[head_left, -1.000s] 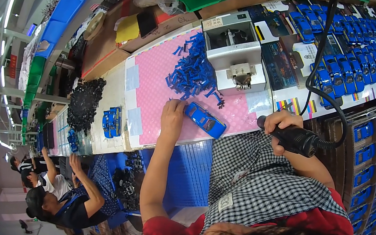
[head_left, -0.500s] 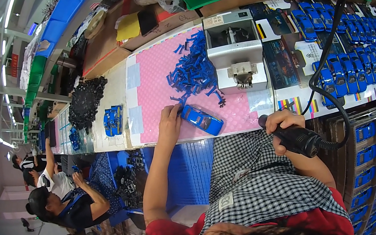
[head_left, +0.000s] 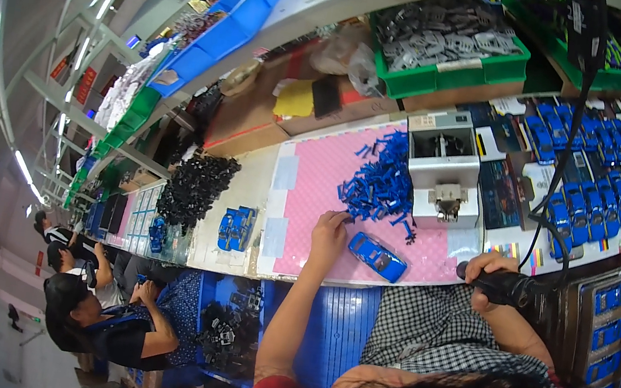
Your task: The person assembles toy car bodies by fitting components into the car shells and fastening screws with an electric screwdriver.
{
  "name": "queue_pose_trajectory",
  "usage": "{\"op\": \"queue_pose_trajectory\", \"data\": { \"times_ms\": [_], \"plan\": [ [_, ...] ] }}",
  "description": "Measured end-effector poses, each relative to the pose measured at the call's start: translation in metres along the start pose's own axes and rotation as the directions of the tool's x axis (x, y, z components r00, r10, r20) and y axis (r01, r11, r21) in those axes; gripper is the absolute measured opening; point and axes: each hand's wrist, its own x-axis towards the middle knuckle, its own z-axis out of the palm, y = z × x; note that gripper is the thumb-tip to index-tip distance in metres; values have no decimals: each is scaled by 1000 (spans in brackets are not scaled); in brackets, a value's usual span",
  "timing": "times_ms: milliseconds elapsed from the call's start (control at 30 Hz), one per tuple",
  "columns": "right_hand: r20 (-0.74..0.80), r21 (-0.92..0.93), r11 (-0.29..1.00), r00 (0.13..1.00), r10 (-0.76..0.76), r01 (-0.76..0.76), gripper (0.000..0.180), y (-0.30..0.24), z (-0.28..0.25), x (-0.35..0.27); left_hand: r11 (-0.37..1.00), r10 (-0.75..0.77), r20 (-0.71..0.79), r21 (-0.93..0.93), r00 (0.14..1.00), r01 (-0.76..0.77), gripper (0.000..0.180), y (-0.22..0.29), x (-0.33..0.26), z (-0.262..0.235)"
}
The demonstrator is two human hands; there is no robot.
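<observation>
Blue toy car (head_left: 378, 257) is laid aslant near the front edge of a pink mat (head_left: 315, 166), its wheels apparently down, touched by neither hand. Just beyond the front edge of the workbench (head_left: 258, 177), by the mat's right front corner, a black corded tool (head_left: 513, 289) is gripped in the right hand (head_left: 487, 277), with the fingers wrapped around its body. The left hand (head_left: 329, 235) is rested at the mat's front portion, left of the car, its fingertips brought to the near end of a heap of small blue parts (head_left: 381, 185); whether a piece is pinched there cannot be told. Left of the mat, a few blue car shells (head_left: 237, 228) are set near the front edge, with black parts (head_left: 198, 188) piled beyond them. At the mat's right rear, a grey metal machine (head_left: 446, 183) is stood, and toward the workbench's right end, blue cars (head_left: 595, 190) are ranged in rows. Farther back, grey parts are held in a green bin (head_left: 424, 83).
</observation>
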Motion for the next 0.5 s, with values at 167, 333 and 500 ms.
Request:
{"op": "queue_pose_trajectory", "data": {
  "times_ms": [167,333,500],
  "plan": [
    [-54,2,1000,998,30,-30,51,-4,4,2,949,-206,-2,-244,979,199,20,21,-1,-11],
    [-37,-92,996,999,-3,0,52,-5,4,7,999,9,-41,-43,999,-10,16,27,-15,7],
    [-36,-52,998,999,21,-23,53,4,3,-1,1000,-28,-12,0,1000,28,15,29,-17,3]
  ]
}}
